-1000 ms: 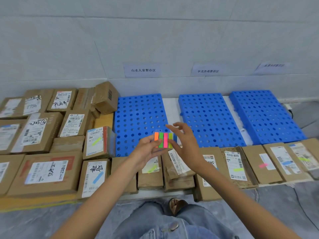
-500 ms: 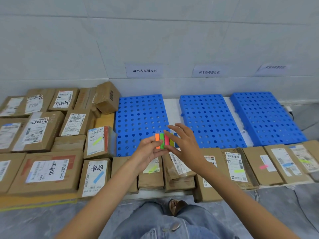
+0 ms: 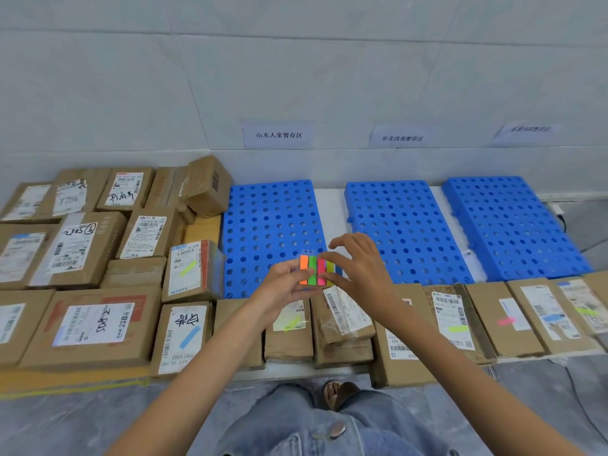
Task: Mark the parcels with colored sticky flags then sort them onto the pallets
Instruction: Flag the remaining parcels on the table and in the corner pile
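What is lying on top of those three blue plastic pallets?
Nothing: all three blue perforated plastic pallets look bare. The hands holding the pad of coloured sticky flags cover a near corner.

matt cardboard parcels (image 3: 88, 327), perforated plastic pallets (image 3: 273, 225)

Both bare forearms reach from the lower corners toward frame centre. The left hand (image 3: 283, 287) is curled, pinching; the right hand (image 3: 358, 271) has fingers spread, fingertips (image 3: 324, 258) pinching.

Parcels (image 3: 98, 327) left of and before pallets (image 3: 273, 232)
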`<state>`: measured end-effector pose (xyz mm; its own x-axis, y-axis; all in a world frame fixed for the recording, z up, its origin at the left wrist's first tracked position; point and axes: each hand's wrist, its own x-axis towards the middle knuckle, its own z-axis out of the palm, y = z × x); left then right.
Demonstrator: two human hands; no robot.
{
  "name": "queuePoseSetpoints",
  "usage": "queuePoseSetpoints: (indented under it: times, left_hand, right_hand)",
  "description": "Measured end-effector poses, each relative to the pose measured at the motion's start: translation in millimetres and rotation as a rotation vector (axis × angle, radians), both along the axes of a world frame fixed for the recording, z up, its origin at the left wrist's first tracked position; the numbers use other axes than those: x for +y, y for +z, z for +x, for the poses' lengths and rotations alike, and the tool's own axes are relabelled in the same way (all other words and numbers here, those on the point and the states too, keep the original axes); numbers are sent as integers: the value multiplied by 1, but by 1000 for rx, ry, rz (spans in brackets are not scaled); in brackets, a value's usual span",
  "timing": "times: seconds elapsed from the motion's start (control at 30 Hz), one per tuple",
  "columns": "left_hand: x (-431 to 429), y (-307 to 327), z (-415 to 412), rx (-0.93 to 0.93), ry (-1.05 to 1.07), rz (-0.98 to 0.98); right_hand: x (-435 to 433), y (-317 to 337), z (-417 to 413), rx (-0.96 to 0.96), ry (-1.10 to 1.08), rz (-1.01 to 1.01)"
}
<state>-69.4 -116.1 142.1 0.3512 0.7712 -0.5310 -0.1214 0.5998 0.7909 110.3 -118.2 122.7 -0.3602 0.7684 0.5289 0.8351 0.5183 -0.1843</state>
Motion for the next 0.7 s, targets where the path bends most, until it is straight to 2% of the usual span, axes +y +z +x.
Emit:
queuePoseSetpoints:
  times: [0.1, 0.37, 0.43, 0.53, 0.7]
  left_hand:
    - [0, -1, 2, -6, 9, -30]
    - [-5, -6, 8, -4, 37, -81]
    - [-7, -6, 9, 13, 4, -51]
    - [-9, -5, 12, 41, -61, 5]
    - [-10, -11, 19, 116, -16, 32]
  right_hand:
    - [-4, 0, 1, -76, 53, 94]
    - [-16, -2, 1, -170, 79, 15]
    - [-17, -2, 1, -129, 59, -64]
    - [-15, 3, 1, 64, 12, -282]
    - [-9, 7, 1, 191, 21, -521]
